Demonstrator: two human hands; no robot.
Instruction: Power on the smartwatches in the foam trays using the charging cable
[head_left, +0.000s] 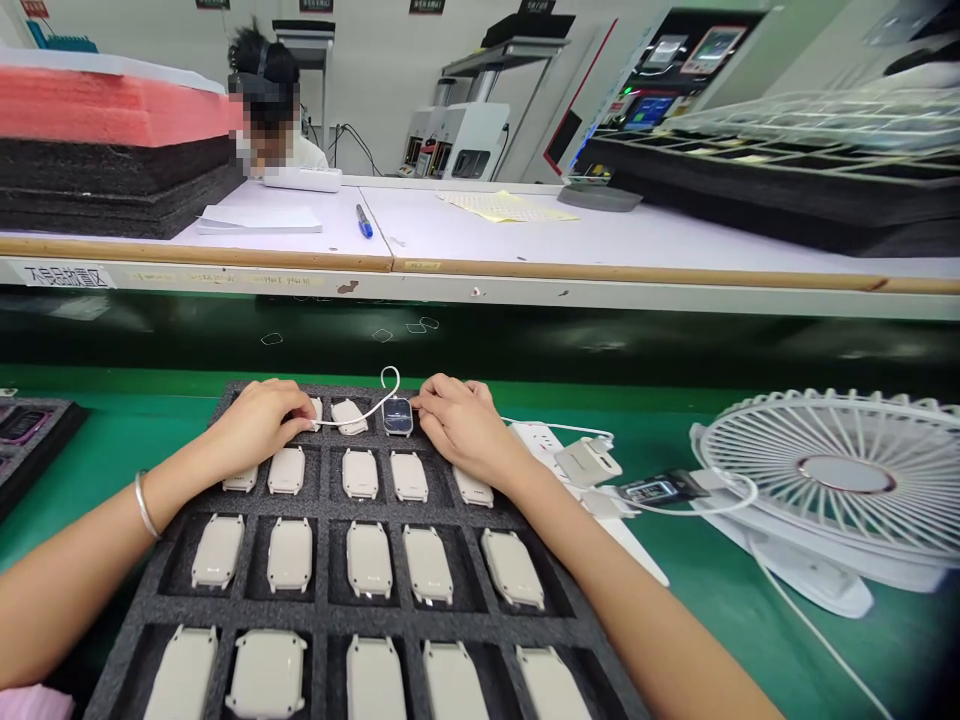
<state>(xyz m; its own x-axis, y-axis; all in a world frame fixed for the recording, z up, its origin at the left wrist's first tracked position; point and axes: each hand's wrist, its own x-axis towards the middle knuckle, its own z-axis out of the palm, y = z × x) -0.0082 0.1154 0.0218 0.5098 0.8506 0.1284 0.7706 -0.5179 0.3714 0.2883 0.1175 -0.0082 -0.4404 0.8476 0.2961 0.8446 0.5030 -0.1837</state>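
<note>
A dark grey foam tray [330, 510] holds rows of cream smartwatch bodies, such as one [368, 560] in the middle, each in its own cutout. In the far row lies a watch with a dark screen [397, 416], and my right hand [465, 425] has its fingertips against that watch's right edge. A thin white cable [360, 412] loops up from the watch and runs left. My left hand [259, 425] has its fingertips closed at the cable's far end, covering part of a cream body [317, 410].
A white desk fan [840, 470] lies on the green bench [675, 580] at right, next to a white power strip [536, 445] and cables. Another tray [22, 430] sits at far left. Beyond a dark gap, a co-worker [274, 100] sits at a white table with papers and a pen.
</note>
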